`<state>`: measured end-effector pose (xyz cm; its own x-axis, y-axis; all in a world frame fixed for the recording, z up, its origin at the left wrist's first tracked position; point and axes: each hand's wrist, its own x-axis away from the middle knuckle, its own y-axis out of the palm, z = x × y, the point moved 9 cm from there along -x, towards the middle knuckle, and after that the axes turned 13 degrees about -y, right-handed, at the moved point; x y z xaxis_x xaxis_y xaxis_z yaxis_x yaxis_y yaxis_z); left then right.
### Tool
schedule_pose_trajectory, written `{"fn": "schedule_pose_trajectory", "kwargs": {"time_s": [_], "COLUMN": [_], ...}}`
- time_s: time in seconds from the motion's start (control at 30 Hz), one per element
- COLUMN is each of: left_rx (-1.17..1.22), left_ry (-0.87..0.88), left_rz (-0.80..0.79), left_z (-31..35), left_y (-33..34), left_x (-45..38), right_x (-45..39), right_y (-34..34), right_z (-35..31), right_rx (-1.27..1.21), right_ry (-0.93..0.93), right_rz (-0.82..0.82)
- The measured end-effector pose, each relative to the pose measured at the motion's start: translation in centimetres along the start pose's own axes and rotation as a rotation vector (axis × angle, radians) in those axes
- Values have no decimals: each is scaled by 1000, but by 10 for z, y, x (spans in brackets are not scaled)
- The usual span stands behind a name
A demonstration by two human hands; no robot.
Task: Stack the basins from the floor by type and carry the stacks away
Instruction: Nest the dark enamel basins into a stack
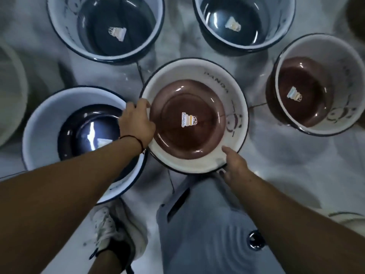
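**A:** Head view, the only one I've got. Where's my left hand [136, 119]?

**B:** On the left rim of the middle brown basin [194, 115]. The fingers [141, 103] curl over the rim, so I'd call that a grip. The basin is in the centre of the floor [286, 155], just ahead of your knee.

**A:** And the right hand [235, 165]?

**B:** At the near rim of the same basin. The fingers reach onto the white inside wall and the thumb drops below the edge. It looks like a pinch on the rim, though the picture is blurred there.

**A:** Where does its match sit?

**B:** The second brown basin [314, 84] is off to the right, apart from this one. A blue basin [79, 139] touches or nearly touches yours on the left, under my left forearm. Two more blue ones [106, 26] [245, 22] sit farther ahead.

**A:** What worries me from here?

**B:** The two holds aren't opposite each other, so I think a lift could tip the far right edge down. The rim might also knock the blue basin beside it. And the glossy wall could slip through a light pinch.
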<state>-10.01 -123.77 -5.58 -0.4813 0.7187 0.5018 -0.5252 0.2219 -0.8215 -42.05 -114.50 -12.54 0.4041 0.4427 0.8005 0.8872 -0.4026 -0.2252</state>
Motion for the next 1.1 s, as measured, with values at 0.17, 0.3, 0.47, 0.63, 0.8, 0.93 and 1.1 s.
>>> {"fn": "schedule_pose_trajectory", "kwargs": {"time_s": [0.17,0.3,0.47,0.63,0.8,0.93,1.1], "left_rx": [553,781,860,807,894,956,868], "left_ry": [-118,-369,-557,-614,-709,-766,-698], "left_rz": [-172,-293,-558,-489,-306,-274,-430], "left_z": [-28,-69,-144,-229,-296,-325,-340], "left_y": [-62,-114,-174,-229,-245,-228,-188], "left_x": [9,34,73,109,130,151,175], "right_x": [39,104,216,298,335,334,286], "right_y": [6,32,81,158,227,259,293], "right_z": [-68,-145,-211,-214,-188,-168,-140], "right_rx": [105,256,535,702,878,983,1220], "right_ry": [-105,-211,-293,-317,-342,-391,-479], "right_rz": [-78,-179,-290,-344,-481,-518,-593]}}
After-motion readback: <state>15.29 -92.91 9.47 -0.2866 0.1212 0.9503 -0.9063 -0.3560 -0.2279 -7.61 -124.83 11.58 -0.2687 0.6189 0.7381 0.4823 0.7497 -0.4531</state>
